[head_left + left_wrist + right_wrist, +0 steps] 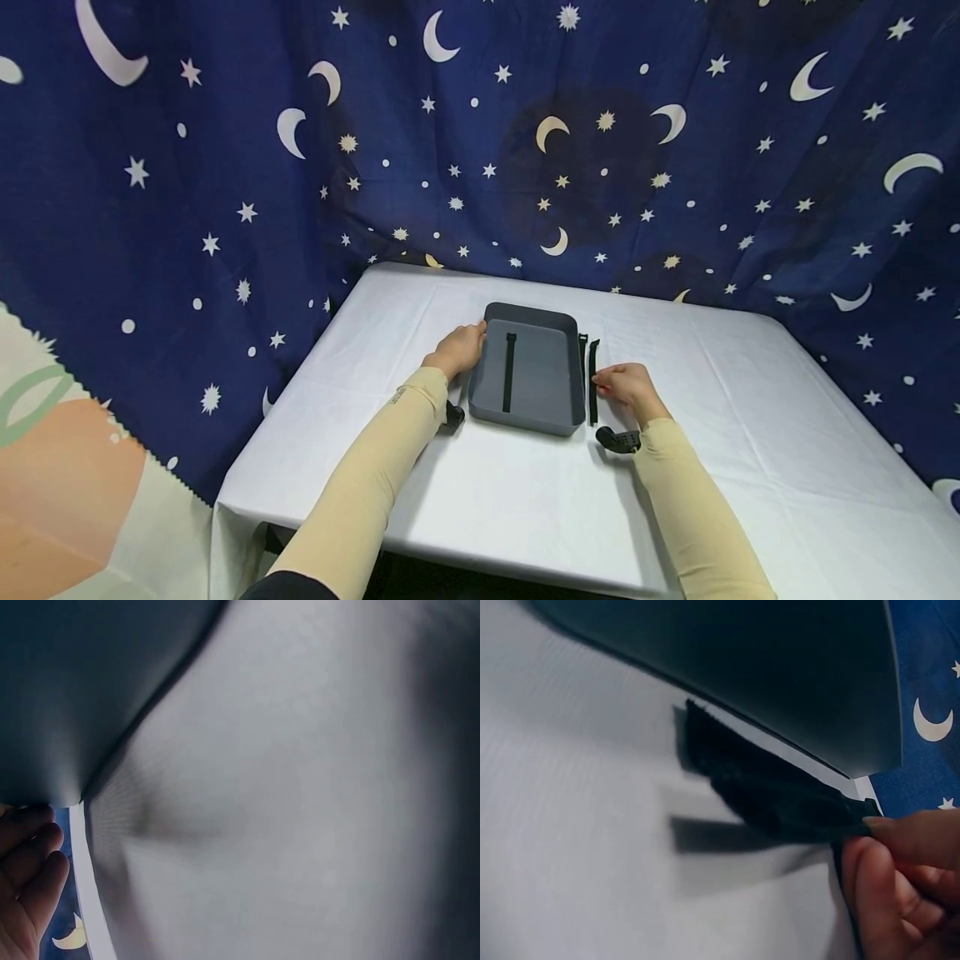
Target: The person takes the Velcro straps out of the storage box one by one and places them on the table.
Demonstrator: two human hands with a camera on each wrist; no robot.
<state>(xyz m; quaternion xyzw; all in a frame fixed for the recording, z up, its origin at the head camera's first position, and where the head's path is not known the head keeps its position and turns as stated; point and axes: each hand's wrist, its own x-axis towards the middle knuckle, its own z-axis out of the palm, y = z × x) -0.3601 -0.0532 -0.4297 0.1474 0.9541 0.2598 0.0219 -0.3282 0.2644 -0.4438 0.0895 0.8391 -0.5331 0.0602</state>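
Observation:
A shallow grey rectangular tray (536,367) sits on the white-covered table, with one black strap (509,375) lying lengthwise inside it. My left hand (459,348) holds the tray's left side near the far corner; its fingers (41,889) meet the tray wall in the left wrist view. To the right of the tray, my right hand (628,385) pinches a second black strap (757,784) between thumb and forefinger. This strap looks like a fabric hook-and-loop cable tie and stands bowed beside the tray wall. Another black strap (582,350) lies right along the tray's right side.
White cloth covers the table (750,417), its front edge close to the person. A dark blue curtain (480,150) with moons and stars hangs behind. Black wrist-camera mounts (618,439) sit under both wrists, and light sleeves (375,483) cover the forearms.

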